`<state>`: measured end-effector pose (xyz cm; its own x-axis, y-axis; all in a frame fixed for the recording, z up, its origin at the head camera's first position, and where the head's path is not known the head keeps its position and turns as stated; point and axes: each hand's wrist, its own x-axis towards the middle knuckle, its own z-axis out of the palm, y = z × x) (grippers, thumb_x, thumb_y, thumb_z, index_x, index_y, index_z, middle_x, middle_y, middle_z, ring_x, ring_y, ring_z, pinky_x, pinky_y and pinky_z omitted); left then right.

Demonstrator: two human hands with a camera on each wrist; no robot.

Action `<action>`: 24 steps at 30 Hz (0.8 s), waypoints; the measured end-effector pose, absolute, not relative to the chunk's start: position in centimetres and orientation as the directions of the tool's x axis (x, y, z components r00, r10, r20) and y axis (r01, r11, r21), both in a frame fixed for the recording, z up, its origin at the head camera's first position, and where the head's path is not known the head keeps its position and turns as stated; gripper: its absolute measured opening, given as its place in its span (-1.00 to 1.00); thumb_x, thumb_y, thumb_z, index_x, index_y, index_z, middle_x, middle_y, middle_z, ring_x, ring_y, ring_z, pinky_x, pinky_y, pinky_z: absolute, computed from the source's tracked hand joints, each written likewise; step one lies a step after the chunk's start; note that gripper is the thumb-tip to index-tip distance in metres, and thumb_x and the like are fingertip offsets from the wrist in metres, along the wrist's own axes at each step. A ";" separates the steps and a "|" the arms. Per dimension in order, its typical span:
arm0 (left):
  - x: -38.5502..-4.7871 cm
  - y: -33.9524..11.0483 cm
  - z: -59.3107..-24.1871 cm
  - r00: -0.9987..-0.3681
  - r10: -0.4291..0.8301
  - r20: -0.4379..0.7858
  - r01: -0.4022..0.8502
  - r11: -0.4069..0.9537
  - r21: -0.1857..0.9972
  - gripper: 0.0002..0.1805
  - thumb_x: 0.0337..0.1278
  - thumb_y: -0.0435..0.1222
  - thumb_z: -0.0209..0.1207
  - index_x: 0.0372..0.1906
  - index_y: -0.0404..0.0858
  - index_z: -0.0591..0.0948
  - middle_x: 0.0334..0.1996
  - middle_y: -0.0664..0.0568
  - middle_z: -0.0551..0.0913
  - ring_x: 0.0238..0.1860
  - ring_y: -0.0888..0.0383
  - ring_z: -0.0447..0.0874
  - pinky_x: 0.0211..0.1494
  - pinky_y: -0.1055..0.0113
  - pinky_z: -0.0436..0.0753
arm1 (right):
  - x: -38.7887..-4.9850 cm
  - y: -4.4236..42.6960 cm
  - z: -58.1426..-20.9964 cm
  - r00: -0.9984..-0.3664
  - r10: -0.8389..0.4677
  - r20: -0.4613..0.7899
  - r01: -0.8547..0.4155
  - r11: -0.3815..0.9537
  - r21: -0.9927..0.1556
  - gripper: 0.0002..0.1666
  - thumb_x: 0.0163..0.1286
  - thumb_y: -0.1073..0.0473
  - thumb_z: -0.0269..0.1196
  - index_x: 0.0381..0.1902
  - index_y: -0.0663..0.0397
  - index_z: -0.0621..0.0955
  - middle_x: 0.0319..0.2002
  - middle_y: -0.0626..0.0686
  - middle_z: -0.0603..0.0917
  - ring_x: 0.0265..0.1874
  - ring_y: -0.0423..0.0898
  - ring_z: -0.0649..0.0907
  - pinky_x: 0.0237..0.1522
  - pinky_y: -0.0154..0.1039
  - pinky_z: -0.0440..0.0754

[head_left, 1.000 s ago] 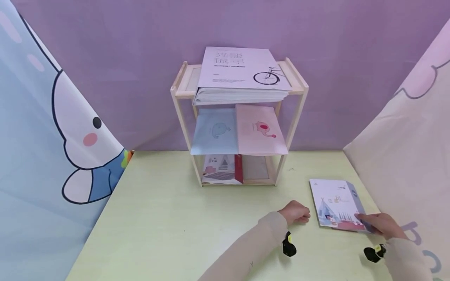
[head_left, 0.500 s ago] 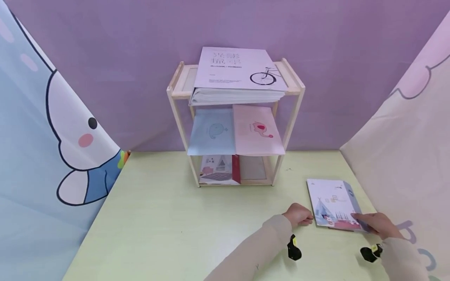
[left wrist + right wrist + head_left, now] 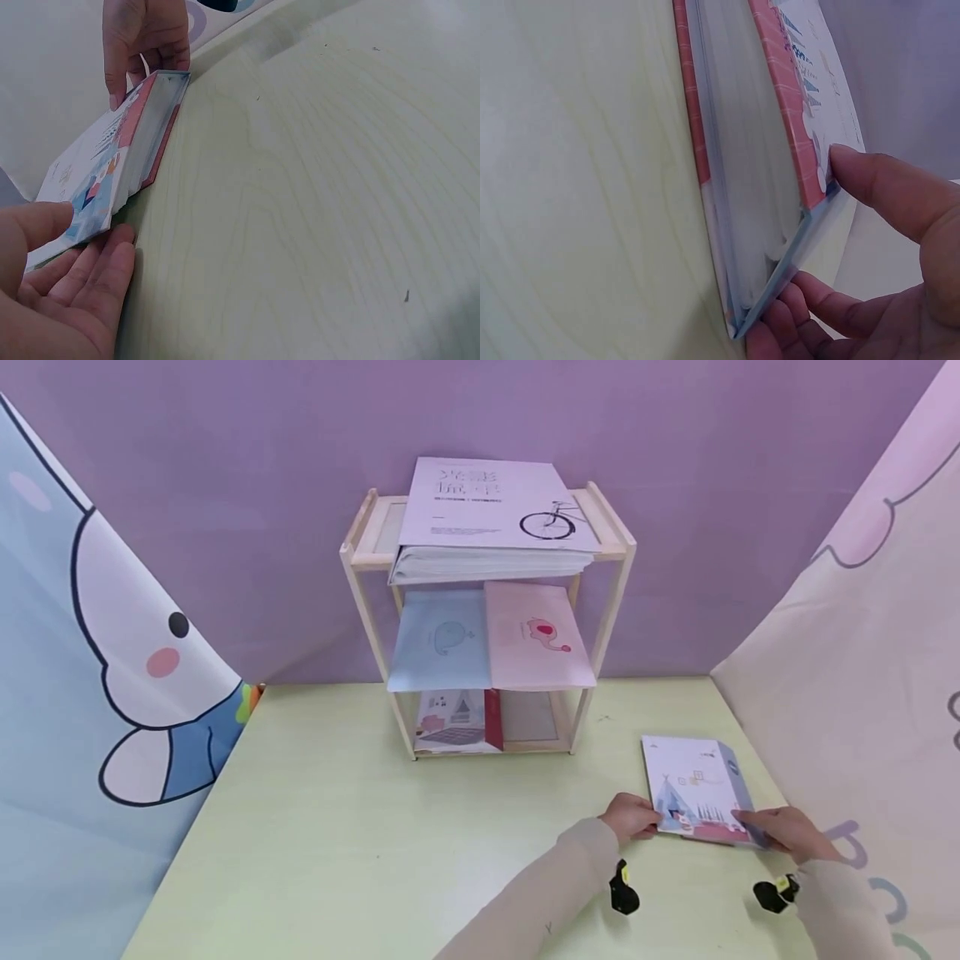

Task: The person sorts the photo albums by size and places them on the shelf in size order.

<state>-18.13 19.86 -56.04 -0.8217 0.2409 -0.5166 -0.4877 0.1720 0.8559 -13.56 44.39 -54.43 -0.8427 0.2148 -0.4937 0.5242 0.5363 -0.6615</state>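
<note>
A thick hardcover book with a tent drawing and a blue spine lies on the table to the right of the rack. My left hand pinches its near left corner; in the left wrist view the thumb is on the cover and the fingers reach under the edge. At the near right corner, my right hand holds the spine side, thumb on the cover and the other fingers curled at the spine, as the right wrist view shows. The page block faces me.
A wooden rack stands against the purple backdrop. It carries large bicycle-cover books on top, a blue booklet and a pink booklet mid-level, and another book at the bottom left. Printed curtains flank the table.
My left hand has moved right to the book and now grips its near left corner. The right hand keeps its hold on the spine side. The head view has shifted slightly right.
</note>
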 end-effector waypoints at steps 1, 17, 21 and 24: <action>-18.1 19.9 -56.1 -0.823 0.238 -0.516 -0.487 0.174 0.856 -0.94 0.01 -0.51 0.26 -0.41 -0.34 0.61 -0.58 -0.03 0.62 -0.50 0.15 0.61 -0.29 0.29 0.68 | -13.6 44.3 -54.5 -0.842 0.213 -0.495 0.524 0.536 -0.661 -0.52 0.19 -0.10 0.30 -0.40 0.29 0.64 -0.73 -0.17 0.31 -0.70 -0.26 0.30 -0.55 -0.35 0.29; -17.9 19.2 -56.2 -0.825 0.247 -0.508 -0.498 0.105 0.861 -0.83 0.09 -0.60 0.10 -0.22 -0.41 0.58 -0.38 -0.14 0.69 -0.30 -0.07 0.73 -0.24 0.23 0.69 | -13.9 42.5 -54.0 -0.853 0.216 -0.475 0.516 0.484 -0.707 -0.52 0.26 0.02 0.22 -0.35 0.47 0.55 -0.59 -0.11 0.45 -0.58 -0.25 0.44 -0.50 -0.41 0.44; -17.7 18.9 -55.8 -0.824 0.255 -0.506 -0.500 0.096 0.861 -0.81 0.10 -0.62 0.06 -0.20 -0.42 0.58 -0.37 -0.20 0.70 -0.28 -0.10 0.73 -0.21 0.18 0.69 | -13.8 42.6 -53.9 -0.854 0.162 -0.495 0.519 0.342 -0.783 -0.52 0.33 0.08 0.16 -0.23 0.56 0.56 -0.51 -0.15 0.58 -0.53 -0.29 0.55 -0.42 -0.40 0.57; -17.5 18.7 -55.4 -0.816 0.262 -0.515 -0.510 0.093 0.855 -0.77 0.11 -0.62 0.06 -0.13 -0.43 0.57 -0.33 -0.21 0.70 -0.26 -0.11 0.72 -0.20 0.18 0.69 | -13.6 42.9 -53.9 -0.849 0.105 -0.517 0.527 0.200 -0.826 -0.71 0.37 0.11 0.14 -0.35 0.25 0.65 -0.49 -0.20 0.64 -0.48 -0.32 0.59 -0.36 -0.38 0.60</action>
<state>-17.46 18.73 -55.36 -0.8158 0.2623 -0.5154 -0.5104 0.0927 0.8549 -13.56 42.85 -53.90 -0.8495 0.1052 -0.5171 0.5274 0.1997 -0.8258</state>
